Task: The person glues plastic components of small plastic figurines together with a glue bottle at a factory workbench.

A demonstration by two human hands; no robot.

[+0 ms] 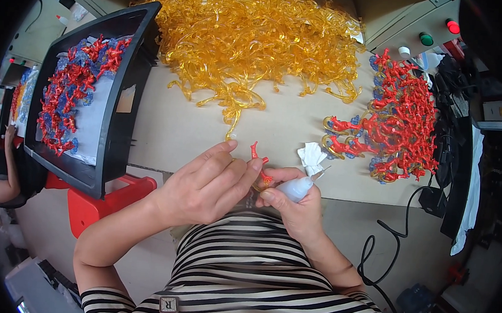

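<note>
Striped shirt (250, 255) faces golden pieces (253, 40) on pale table (177, 134) above floor (347, 233).

One wide camera on the person's head looks down from close above. The left hand (205, 182) and right hand (301, 209) are near the middle, the striped shirt (255, 256) at the bottom, the table (174, 128) higher up. The corners look dark.
</note>
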